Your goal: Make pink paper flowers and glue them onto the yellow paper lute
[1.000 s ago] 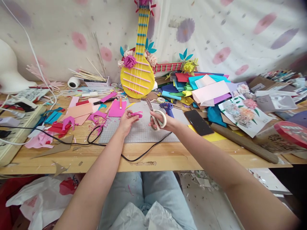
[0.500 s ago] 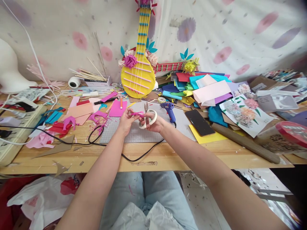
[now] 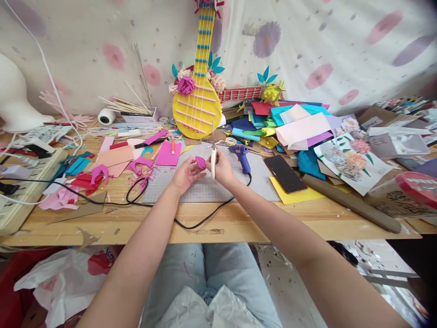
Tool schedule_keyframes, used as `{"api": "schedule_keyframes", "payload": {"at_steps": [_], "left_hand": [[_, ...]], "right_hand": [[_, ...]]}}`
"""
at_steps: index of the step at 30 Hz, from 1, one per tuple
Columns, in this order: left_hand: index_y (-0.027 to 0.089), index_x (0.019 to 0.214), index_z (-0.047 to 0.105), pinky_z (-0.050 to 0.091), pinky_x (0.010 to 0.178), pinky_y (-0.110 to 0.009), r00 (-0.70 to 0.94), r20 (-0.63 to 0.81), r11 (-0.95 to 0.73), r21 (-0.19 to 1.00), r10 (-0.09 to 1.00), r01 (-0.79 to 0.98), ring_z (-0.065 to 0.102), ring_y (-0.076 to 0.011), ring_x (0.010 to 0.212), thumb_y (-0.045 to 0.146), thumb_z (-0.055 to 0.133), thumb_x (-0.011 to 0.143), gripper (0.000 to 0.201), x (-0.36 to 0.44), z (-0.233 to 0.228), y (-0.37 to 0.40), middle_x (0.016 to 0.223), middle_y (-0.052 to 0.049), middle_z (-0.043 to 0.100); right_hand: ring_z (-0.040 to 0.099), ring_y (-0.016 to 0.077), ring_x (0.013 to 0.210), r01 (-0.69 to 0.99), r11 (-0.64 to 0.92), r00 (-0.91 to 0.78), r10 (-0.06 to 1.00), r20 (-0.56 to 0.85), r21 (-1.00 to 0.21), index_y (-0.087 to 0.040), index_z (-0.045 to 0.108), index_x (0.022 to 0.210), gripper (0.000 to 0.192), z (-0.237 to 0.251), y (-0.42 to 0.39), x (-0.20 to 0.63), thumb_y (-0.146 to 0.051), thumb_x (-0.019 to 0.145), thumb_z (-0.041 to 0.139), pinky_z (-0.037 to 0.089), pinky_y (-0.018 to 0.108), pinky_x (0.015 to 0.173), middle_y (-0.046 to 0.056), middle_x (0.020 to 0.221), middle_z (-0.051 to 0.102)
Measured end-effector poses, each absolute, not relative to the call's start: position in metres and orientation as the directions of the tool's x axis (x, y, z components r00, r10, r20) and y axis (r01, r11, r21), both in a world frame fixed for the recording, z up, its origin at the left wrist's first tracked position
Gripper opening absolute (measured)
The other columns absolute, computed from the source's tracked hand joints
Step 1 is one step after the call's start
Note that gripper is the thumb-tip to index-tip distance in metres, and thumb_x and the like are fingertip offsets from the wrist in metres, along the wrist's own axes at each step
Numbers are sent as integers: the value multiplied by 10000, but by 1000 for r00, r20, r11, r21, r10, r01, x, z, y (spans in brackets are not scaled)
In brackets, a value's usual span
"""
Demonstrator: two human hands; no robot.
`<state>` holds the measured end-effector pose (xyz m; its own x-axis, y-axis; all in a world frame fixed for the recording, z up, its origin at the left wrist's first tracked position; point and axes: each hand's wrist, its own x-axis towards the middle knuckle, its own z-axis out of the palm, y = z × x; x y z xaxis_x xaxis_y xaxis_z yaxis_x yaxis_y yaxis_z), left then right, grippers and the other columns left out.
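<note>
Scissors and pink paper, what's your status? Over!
Left hand pinches small magenta paper piece. Right hand grips white-handled scissors, blades up. Blue glue gun beside.

A wooden table fronts a flower-printed cloth backdrop, seemingly daylit.

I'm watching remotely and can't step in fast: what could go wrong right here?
The scissors in the right hand point upward, close to the left hand pinching a small pink foam piece; a slip might nick fingertips. The black cord hanging off the table edge could snag an arm.
</note>
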<state>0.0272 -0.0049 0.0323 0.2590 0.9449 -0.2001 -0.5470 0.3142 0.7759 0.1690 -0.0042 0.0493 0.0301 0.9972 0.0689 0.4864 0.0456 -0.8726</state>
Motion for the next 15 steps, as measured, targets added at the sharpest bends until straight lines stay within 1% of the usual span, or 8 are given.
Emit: {"api": "schedule_keyframes", "payload": {"at_steps": [2, 4, 6, 8, 12, 15], "left_hand": [[159, 840, 509, 523, 702, -301, 204, -208, 285, 811, 957, -511, 623, -128, 698, 258, 700, 668, 276, 31, 31, -5, 759, -20, 649], [166, 841, 481, 518, 683, -275, 123, -204, 239, 841, 971, -486, 613, -106, 662, 155, 733, 619, 337, 34, 30, -6, 736, 6, 641], [174, 841, 455, 515, 673, -267, 61, -209, 213, 855, 976, -474, 607, -98, 639, 96, 739, 591, 386, 35, 31, -6, 704, 26, 627], [180, 841, 439, 515, 671, -266, 24, -214, 200, 860, 976, -469, 601, -92, 618, 75, 733, 588, 401, 35, 31, -6, 681, 41, 613], [189, 841, 418, 518, 677, -273, 4, -235, 208, 855, 972, -476, 602, -91, 614, 86, 721, 602, 400, 35, 32, -4, 677, 50, 610], [190, 839, 416, 518, 675, -277, -8, -233, 202, 857, 972, -475, 608, -99, 623, 86, 730, 592, 413, 35, 31, -4, 674, 48, 612]], "right_hand": [[549, 181, 794, 625, 91, -15, 994, 104, -775, -236, 404, 892, 211, 52, -9, 170, -317, 759, 545, 384, 265, 650, 30, 864, 579], [554, 198, 789, 686, 91, -36, 995, 91, -722, -241, 389, 895, 202, 55, -13, 168, -336, 784, 528, 370, 272, 645, 39, 850, 581], [558, 206, 787, 703, 83, -32, 996, 85, -707, -245, 375, 904, 196, 57, -15, 166, -338, 800, 512, 358, 271, 634, 40, 842, 580], [561, 210, 788, 703, 80, -25, 996, 88, -706, -248, 366, 905, 188, 58, -15, 164, -331, 807, 502, 348, 268, 625, 35, 829, 574], [552, 218, 794, 704, 70, -16, 996, 83, -707, -253, 358, 885, 166, 57, -13, 162, -313, 807, 492, 330, 266, 622, 26, 786, 551], [539, 206, 765, 699, 77, -15, 996, 94, -711, -251, 360, 867, 156, 55, -13, 160, -304, 803, 491, 327, 265, 626, 18, 766, 538]]}}
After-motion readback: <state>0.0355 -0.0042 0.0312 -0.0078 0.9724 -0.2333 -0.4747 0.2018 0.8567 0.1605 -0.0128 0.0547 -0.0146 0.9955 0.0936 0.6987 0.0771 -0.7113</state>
